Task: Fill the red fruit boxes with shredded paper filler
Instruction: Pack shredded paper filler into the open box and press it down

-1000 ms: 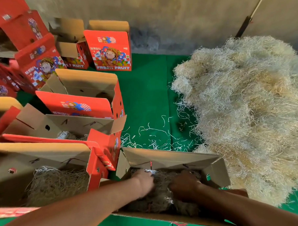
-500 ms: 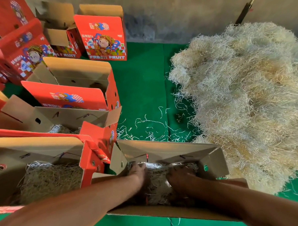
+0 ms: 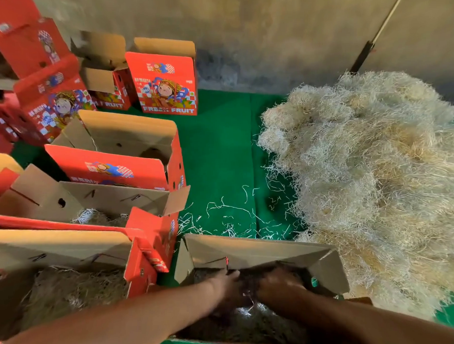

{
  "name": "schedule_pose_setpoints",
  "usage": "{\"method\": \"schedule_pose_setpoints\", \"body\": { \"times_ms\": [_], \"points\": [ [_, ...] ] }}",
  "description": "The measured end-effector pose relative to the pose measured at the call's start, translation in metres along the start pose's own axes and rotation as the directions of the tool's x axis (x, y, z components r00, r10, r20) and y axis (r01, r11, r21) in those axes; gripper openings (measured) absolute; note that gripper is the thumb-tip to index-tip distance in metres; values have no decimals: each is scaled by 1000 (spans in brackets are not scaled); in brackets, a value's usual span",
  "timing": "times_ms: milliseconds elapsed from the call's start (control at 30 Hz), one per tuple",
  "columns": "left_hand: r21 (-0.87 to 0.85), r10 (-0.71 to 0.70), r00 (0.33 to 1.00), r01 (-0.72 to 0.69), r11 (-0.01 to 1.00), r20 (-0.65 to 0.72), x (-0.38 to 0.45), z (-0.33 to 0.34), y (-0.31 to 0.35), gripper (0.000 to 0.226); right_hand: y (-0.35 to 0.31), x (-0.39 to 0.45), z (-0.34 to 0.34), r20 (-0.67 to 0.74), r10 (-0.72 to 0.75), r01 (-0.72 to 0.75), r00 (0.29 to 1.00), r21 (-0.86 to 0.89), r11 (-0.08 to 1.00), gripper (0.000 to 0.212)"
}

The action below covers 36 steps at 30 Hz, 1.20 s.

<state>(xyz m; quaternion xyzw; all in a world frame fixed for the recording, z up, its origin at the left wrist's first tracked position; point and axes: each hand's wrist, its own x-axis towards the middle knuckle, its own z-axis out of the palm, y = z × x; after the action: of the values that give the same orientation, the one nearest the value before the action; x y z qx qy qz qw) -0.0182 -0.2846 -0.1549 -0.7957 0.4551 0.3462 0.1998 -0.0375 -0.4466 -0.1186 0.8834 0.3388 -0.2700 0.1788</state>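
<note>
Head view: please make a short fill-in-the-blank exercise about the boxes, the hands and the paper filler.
1. Both hands, left hand and right hand, are inside the nearest ____.
2. The big pile of shredded paper lies on the ____ side of the picture.
3. The floor cover is ____ in colour.
4. The upright box reads "FRESH ____".

Missing words: box; right; green; FRUIT

Both hands are down inside the open box (image 3: 252, 251), left hand (image 3: 227, 285) and right hand (image 3: 279, 284) side by side on the shredded paper (image 3: 253, 324) in it. Right of that box rises the filler pile (image 3: 377, 178); left of it stand filled boxes (image 3: 63, 257).
</note>
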Motion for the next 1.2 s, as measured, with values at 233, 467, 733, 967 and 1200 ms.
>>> {"method": "schedule_pose_setpoints", "body": {
  "times_ms": [233, 467, 733, 967, 1200],
  "points": [
    [-237, -177, 984, 174, 956, 8, 3, 32, -2, 54, 2, 0, 34, 188, 141, -134, 972, -48, 990, 43],
    [-70, -118, 989, 112, 991, -94, -26, 0, -2, 63, 6, -15, -4, 23, -138, 140, 990, -134, 981, 27],
    [-26, -226, 973, 228, 973, 41, -24, 25, 3, 65, -2, -15, 6, 154, 51, -64, 987, 81, 995, 62],
    [-286, -191, 982, 185, 940, 7, -31, 18, 8, 60, -1, -18, -1, 35, -67, 63, 997, 91, 994, 40],
    [-266, -188, 967, 138, 954, -172, -28, 1, 15, 50, -6, -11, 16, -130, -332, 283, 934, -296, 912, 26]
  ]
}}
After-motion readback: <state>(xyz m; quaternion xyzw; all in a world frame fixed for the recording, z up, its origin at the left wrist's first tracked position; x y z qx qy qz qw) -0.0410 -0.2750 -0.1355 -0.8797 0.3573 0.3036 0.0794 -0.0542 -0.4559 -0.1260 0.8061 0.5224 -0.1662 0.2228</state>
